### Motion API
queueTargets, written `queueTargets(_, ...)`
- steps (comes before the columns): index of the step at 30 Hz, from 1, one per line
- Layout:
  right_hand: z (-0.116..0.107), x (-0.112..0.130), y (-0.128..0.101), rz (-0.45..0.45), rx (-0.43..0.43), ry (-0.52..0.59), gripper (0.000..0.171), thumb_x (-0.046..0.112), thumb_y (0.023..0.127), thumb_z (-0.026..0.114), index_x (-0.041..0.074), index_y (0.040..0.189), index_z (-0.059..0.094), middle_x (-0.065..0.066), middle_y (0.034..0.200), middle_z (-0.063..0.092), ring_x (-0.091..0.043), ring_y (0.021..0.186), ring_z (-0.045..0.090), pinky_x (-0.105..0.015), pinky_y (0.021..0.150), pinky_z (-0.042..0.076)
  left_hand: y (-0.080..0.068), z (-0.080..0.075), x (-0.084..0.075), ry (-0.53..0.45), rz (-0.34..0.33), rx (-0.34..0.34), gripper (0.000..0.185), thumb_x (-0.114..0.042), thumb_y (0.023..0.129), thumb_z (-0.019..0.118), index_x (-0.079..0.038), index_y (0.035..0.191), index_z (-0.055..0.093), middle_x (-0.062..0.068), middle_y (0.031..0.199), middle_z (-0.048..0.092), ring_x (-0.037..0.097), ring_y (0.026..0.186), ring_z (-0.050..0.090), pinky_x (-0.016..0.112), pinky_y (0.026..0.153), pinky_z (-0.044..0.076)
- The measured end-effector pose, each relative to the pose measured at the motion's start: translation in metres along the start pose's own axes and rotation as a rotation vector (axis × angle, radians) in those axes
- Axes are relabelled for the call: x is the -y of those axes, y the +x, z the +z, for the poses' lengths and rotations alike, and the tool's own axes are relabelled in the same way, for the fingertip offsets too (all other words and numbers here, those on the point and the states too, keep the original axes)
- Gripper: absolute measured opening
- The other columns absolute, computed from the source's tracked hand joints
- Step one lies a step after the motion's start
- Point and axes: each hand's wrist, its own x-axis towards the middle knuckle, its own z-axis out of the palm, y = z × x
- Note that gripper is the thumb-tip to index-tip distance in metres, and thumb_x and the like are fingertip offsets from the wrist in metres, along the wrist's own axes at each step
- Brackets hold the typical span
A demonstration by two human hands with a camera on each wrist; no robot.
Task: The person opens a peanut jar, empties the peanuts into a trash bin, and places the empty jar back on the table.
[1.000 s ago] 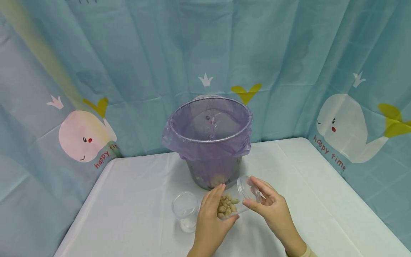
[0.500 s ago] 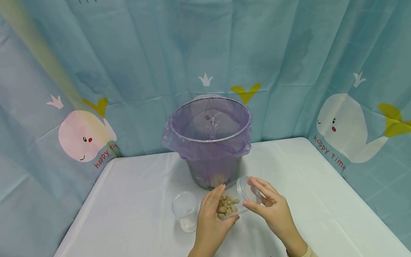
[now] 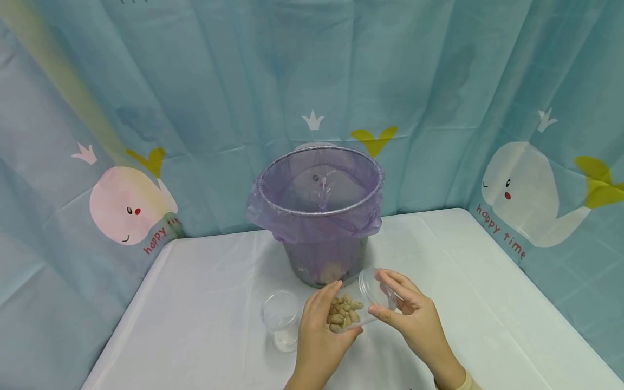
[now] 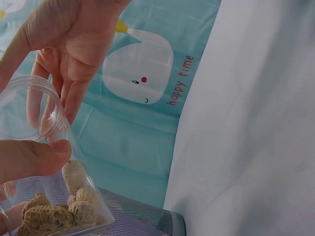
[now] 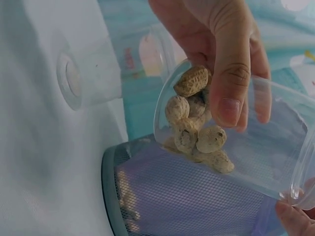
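Observation:
A clear plastic jar (image 3: 368, 311) lies tilted between my hands above the table, its ridged mouth end to the right. Peanuts in their shells (image 3: 345, 313) are heaped toward its base. My left hand (image 3: 317, 336) grips the jar round its base half, fingers on the far side and thumb on the near side. At the mouth end, my right hand (image 3: 414, 314) holds the jar's rim with thumb and fingers. I cannot tell whether a lid is on it. In the right wrist view, the peanuts (image 5: 189, 123) show close beneath my left thumb.
A second clear jar (image 3: 281, 311) stands upright to the left of my left hand. Behind the hands is a mesh wastebasket (image 3: 324, 254) lined with a purple bag (image 3: 312, 230). Pale lumps (image 5: 128, 201) show through its mesh. A blue curtain (image 3: 234, 108) encloses the white table (image 3: 205, 325).
Both hands stay nearly still round the jar. The peanuts in it appear to have shifted very slightly leftward.

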Motion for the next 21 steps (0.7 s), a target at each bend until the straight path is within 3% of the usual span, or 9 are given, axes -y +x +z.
queueTargets(12, 0.001, -0.0027, -0.0002, -0.082, 0.021, 0.058, 0.056, -0.011, 0.079, 0.073, -0.01, 0.133, 0.056, 0.003, 0.133, 0.058, 0.002, 0.123, 0.055, -0.01, 0.102, 0.046, 0.0002, -0.002, 0.0014, -0.01, -0.004, 0.013, 0.092, -0.009, 0.055, 0.096, -0.018, 0.137, 0.056, 0.002, 0.137, 0.061, 0.023, 0.122, 0.057, 0.047, 0.098, 0.055)
queueTargets(21, -0.0004, -0.0024, -0.0005, -0.125, 0.036, 0.085, 0.057, -0.014, 0.079, 0.072, -0.011, 0.133, 0.055, -0.002, 0.136, 0.057, 0.001, 0.126, 0.054, -0.01, 0.104, 0.044, 0.0002, -0.0051, -0.0018, -0.058, -0.054, 0.042, 0.09, -0.008, 0.057, 0.096, -0.02, 0.137, 0.057, 0.003, 0.136, 0.061, 0.024, 0.12, 0.057, 0.042, 0.093, 0.059)
